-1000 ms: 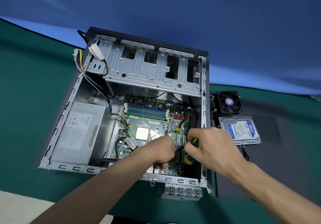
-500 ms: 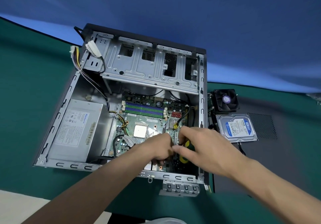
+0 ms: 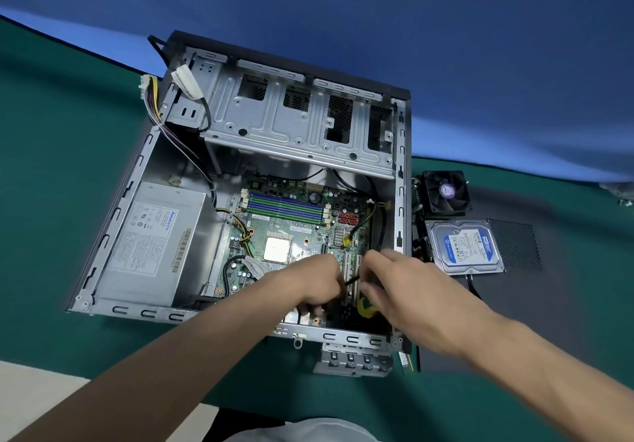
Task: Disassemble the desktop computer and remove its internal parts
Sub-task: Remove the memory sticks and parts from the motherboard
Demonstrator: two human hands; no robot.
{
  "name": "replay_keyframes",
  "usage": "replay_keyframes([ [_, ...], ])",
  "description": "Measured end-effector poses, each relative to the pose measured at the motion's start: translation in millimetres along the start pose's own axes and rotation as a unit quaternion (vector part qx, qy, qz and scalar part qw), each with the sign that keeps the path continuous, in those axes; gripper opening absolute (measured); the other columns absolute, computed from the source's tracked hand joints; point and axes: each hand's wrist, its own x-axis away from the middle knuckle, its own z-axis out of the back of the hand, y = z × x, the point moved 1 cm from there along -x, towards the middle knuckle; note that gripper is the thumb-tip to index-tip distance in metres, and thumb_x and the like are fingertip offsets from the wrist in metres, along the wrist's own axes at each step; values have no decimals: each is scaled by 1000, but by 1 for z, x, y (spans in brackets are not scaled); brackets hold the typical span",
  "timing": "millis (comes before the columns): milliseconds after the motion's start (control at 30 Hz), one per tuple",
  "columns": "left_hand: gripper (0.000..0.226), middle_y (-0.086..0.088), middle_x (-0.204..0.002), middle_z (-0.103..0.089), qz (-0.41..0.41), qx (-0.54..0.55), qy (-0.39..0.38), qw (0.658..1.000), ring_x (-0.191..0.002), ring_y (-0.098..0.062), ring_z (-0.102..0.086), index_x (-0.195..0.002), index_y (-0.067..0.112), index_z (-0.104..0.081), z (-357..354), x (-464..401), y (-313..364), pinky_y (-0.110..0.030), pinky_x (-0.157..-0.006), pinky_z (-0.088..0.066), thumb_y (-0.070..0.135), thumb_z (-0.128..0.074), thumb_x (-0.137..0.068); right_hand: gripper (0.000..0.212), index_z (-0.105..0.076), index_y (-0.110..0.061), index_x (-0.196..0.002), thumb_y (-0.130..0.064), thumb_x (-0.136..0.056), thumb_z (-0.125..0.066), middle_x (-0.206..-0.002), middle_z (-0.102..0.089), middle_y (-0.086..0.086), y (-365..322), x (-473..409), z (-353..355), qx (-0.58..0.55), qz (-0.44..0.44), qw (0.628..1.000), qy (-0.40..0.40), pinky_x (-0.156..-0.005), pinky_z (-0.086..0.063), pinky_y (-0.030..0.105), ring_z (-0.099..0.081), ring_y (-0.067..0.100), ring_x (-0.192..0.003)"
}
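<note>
Desktop computer (image 3: 240, 174) lies opened; fan (image 3: 446, 192) and hard drive (image 3: 465, 246) sit out at three o'clock; motherboard (image 3: 291, 228) and power supply (image 3: 151, 239) remain. Left hand (image 3: 308, 283) pinches a black shaft; right hand (image 3: 408, 287) curls around something blurred I cannot identify.

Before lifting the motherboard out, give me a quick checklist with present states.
1. Yellow-black cable unplugged from motherboard: not ok, still attached.
2. Fan and hard drive out of case: ok, beside it.
3. Power supply removed: not ok, still inside.
4. Screwdriver seated on a screw: cannot tell, left hand and right hand cover it.
5. Memory slots empty: cannot tell.
</note>
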Motion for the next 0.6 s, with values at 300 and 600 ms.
replay_keyframes([
  [300, 23, -8, -76, -62, 4, -8, -29, 1000, -48, -17, -58, -101, 5, -64, -3, -1, -1, -25, -42, -47, 8, -42, -93, 14, -46, -27, -103, -28, -91, -51, -98, -47, -11, -1, -1, 5, -37, -7, 999, -4, -78, -43, 30, -54, 17, -91],
  [600, 24, -14, -88, -63, 5, -51, -67, 996, -61, -23, -60, -99, -2, -62, -7, -5, -3, -31, -48, -49, 4, -40, -92, 14, -40, -32, -107, -35, -94, -44, -104, -53, -13, -1, 5, 6, -30, -11, 999, 11, -74, -40, 30, -54, 16, -87],
])
